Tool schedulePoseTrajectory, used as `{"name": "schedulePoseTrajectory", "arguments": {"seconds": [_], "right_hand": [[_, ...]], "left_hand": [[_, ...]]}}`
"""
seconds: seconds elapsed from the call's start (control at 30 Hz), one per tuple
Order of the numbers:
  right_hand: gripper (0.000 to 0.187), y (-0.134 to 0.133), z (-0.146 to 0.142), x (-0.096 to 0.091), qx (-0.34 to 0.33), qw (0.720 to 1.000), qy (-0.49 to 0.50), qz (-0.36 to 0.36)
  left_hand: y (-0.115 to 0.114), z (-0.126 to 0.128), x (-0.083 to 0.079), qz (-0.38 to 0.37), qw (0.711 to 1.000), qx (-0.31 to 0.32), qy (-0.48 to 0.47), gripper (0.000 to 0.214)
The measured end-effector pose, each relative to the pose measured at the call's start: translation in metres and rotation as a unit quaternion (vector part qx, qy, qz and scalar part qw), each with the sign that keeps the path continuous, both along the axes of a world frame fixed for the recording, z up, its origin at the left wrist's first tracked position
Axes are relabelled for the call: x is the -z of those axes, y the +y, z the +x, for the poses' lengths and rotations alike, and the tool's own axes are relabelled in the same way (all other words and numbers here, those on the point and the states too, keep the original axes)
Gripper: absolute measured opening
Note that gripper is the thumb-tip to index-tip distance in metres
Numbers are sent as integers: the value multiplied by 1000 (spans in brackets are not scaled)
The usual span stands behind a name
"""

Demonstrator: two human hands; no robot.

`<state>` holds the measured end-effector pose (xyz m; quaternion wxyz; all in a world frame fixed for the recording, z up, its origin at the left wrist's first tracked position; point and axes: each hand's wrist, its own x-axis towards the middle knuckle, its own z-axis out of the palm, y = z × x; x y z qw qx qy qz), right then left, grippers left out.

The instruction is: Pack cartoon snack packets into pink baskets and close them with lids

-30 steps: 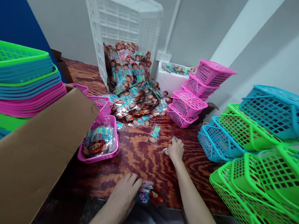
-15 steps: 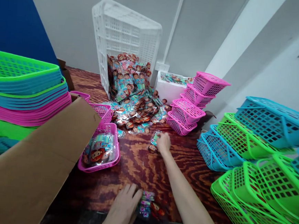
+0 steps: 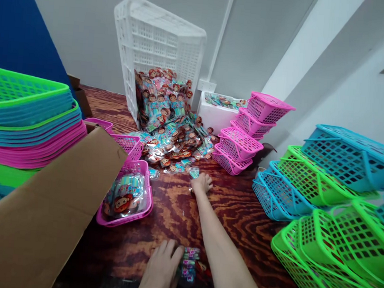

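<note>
My left hand (image 3: pixel 161 268) lies near the front edge of the table, fingers bent a little and apart. Its thumb side is against a few small clear packets (image 3: pixel 189 263) with striped, colourful contents and a red-haired cartoon head beside them. Farther out, my right hand (image 3: pixel 202 183) is low over the table with its fingers spread. It partly covers a clear packet (image 3: pixel 194 173) with green-and-blue contents; the packet's lower part is mostly hidden. Left of it, a pink basket (image 3: pixel 147 205) holds several packets (image 3: pixel 126 196) with cartoon faces.
A heap of packets (image 3: pixel 179 140) spills from a tipped white crate (image 3: pixel 170 22). Behind stands a white foam box (image 3: pixel 216 117). Pink baskets (image 3: pixel 240 143) are stacked beyond, blue and green baskets (image 3: pixel 322 176) at right. A cardboard flap (image 3: pixel 54 204) and nested baskets (image 3: pixel 23 135) fill the left.
My right hand has shifted left and slightly away, now covering more of the packet, its fingers more spread. My left hand has hardly moved. The view has shifted slightly.
</note>
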<state>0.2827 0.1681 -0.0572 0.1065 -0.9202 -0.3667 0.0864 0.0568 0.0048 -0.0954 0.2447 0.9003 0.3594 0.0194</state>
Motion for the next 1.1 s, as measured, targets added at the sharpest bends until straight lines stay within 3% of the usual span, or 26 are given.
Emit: {"name": "schedulePoseTrajectory", "arguments": {"seconds": [0.1, 0.17, 0.33, 0.43, 0.5, 0.57, 0.8, 0.93, 1.03, 1.1], "right_hand": [[34, 6, -10, -13, -95, 995, 16, 4], [37, -9, -19, -17, -170, 985, 27, 8], [41, -90, -31, -10, -286, 955, 74, 13], [49, -132, -30, -7, -309, 930, 201, 15], [36, -149, -28, -9, -326, 908, 261, 26], [21, -158, -27, -12, -353, 900, 254, 32], [24, -165, -17, -23, -386, 907, 166, 10], [21, -175, -17, -19, -417, 903, 105, 8], [22, -180, -21, -19, -450, 890, 78, 5], [23, -179, -22, -22, -459, 885, 78, 2]], "left_hand": [[1, 2, -6, -1, 1000, 2, 8, 67], [1, 2, -13, 1, 1000, 0, 8, 64], [4, 1, -25, 0, 1000, -8, -14, 55], [9, 4, -27, 14, 1000, 0, -27, 51], [11, 7, -29, 32, 999, 16, -30, 49], [10, 9, -32, 56, 998, 31, -30, 48], [-2, 7, -30, 143, 987, 11, -73, 56], [1, 12, -32, 217, 973, 29, -75, 40], [9, 14, -38, 211, 973, 88, -32, 30], [12, 14, -40, 175, 978, 116, -1, 36]]}}
